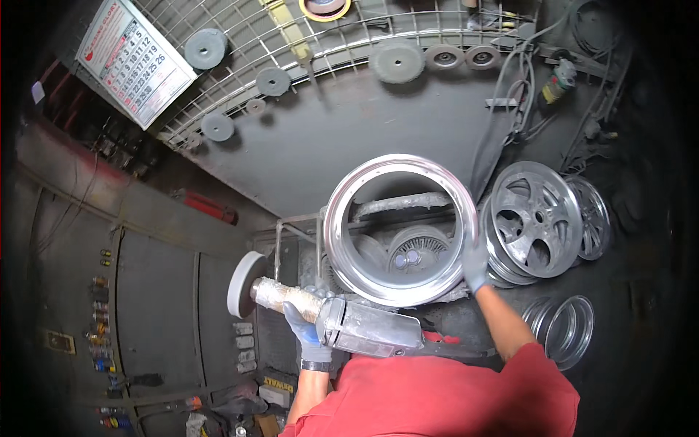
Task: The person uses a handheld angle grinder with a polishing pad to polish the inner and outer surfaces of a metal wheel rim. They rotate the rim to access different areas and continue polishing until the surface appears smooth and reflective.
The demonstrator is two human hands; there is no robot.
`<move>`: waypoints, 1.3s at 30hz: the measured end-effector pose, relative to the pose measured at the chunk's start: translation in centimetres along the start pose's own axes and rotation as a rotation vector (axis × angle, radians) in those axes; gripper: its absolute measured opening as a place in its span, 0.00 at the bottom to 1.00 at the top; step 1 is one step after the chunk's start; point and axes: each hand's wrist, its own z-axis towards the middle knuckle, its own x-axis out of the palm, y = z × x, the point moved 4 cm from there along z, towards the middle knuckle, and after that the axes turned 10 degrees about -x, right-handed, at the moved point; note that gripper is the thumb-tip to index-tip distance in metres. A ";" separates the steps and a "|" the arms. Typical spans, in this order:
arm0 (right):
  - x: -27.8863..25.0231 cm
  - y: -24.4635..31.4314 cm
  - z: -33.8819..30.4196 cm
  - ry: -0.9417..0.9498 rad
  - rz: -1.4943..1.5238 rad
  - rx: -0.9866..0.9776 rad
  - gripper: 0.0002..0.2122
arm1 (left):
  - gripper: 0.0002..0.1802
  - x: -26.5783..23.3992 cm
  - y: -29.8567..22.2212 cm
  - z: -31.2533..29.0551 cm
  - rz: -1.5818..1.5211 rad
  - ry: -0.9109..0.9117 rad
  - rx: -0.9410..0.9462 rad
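My left hand (306, 329), in a grey and blue work glove, is closed around the wrapped neck of a power polisher (371, 325) with a silver-grey body. At the tool's left end sits a round white buffing wheel (245, 285), apart from the metal ring. A shiny metal wheel rim ring (339, 251) stands in front of me, tilted toward me, with its middle open. My right hand (475, 266), also gloved, grips the ring's right edge; its fingers are partly hidden. Through the opening show a padded bar (404, 205) and a round finned metal part (421, 244).
Spoked wheels (542, 218) lean to the right, with more rim rings (568, 331) below them. Abrasive discs (397, 61) hang on a wire grid along the wall, beside a calendar (136, 62). Cables (520, 87) hang at upper right. A metal frame (278, 247) stands left of the ring.
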 end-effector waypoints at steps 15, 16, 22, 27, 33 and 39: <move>-12.4 21.5 -16.1 0.403 0.732 0.183 0.44 | 0.15 15.4 11.0 12.3 0.439 0.308 -0.625; -13.8 22.6 -16.6 0.354 0.853 0.352 0.44 | 0.14 16.5 13.2 12.8 0.551 0.374 -0.613; -18.4 28.2 -19.2 -0.062 1.053 0.698 0.32 | 0.22 22.5 20.0 7.8 0.717 0.504 -0.911; -18.9 30.8 -20.8 -0.289 1.212 0.919 0.25 | 0.19 21.8 24.7 5.8 0.843 0.544 -1.055; -18.3 31.3 -20.9 -0.375 1.320 1.002 0.23 | 0.20 21.7 26.3 5.5 0.757 0.567 -1.173; -18.6 31.4 -17.3 -0.292 1.210 0.963 0.25 | 0.20 24.4 23.4 7.6 0.739 0.558 -1.122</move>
